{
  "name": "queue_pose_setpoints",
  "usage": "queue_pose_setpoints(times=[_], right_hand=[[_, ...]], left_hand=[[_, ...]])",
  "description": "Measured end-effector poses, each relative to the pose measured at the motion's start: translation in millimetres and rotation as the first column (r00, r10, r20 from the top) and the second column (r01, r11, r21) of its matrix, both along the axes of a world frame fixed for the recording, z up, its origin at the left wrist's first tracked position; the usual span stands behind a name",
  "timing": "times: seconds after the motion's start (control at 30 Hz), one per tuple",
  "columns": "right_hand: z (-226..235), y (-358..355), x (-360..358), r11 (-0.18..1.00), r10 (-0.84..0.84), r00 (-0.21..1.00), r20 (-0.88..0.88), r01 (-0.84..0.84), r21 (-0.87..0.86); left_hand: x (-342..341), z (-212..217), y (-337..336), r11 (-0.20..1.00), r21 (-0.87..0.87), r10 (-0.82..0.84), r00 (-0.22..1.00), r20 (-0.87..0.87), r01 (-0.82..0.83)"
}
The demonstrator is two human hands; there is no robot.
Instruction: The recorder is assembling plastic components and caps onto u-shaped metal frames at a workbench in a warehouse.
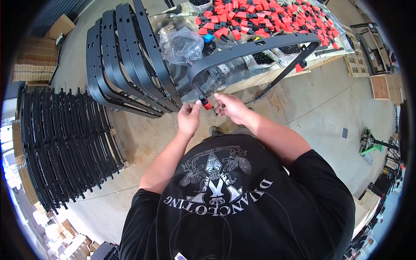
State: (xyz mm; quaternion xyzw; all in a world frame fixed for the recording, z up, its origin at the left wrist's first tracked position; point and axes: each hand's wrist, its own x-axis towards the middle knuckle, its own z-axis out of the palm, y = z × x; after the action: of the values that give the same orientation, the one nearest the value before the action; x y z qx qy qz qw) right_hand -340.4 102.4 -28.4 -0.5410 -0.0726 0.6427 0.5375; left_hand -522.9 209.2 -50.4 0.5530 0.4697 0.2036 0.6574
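Observation:
A black curved frame (255, 47) lies across the near edge of the worktable, its near end reaching toward me. At that end sits a small red and black plastic piece (206, 104). My left hand (189, 118) pinches it from the left, thumb against its black part. Just to the right, my right hand (233, 108) has its fingers curled and thumb raised. Small dark bits show at its fingers, too small to name. A heap of similar red and black pieces (260, 17) covers the far part of the table.
Several more curved frames (130, 56) stand in a row at the table's left. A clear plastic bag (184, 45) and bags of small black parts (260, 60) lie on the table. Stacked black bars (69, 143) fill the left floor. A green pallet jack (370, 143) stands right.

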Motion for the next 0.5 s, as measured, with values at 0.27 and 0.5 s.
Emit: queue_pose_setpoints(times=[0.27,0.5], right_hand=[[51,-10,3,0.963,0.051,0.892,-0.448,0.075,0.259],[45,-14,5,0.972,0.018,0.904,-0.427,0.084,0.219]], left_hand=[[26,98,-14,0.391,0.77,-0.445,0.836,-0.322,0.505],[29,85,-16,0.461,0.756,-0.436,0.861,-0.263,0.465]])
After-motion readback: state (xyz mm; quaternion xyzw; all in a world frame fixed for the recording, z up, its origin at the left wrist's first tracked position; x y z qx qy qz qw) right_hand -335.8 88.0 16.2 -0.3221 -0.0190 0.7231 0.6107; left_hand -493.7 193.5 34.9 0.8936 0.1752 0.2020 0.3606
